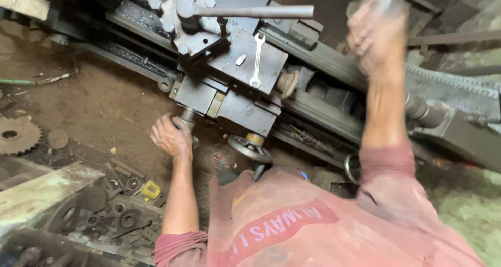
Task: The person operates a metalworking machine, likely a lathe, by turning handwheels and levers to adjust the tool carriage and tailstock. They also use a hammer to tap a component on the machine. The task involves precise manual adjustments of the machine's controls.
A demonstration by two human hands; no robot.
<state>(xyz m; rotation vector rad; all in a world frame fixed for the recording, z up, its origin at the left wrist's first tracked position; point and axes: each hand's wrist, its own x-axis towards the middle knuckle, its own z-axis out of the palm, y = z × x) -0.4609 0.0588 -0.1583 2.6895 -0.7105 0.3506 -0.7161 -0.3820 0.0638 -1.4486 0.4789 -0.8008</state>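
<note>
I look down on a grey metal lathe carriage [245,63] with a long round lever [261,11] on its tool post. My left hand [171,136] is closed around a small crank handle [188,114] at the carriage's front. My right hand [377,32] is raised at the upper right, blurred, closed on a thin pale object whose kind I cannot tell. A silver open-ended spanner [257,61] lies loose on the carriage top. A round handwheel [249,147] sticks out below the carriage apron, near my foot.
The lathe bed [334,63] runs diagonally toward the right. On the dirt floor at left lie a toothed sprocket [15,136], a flat disc [57,138], a yellow tape measure [151,190] and several greasy gears and bearings [112,215].
</note>
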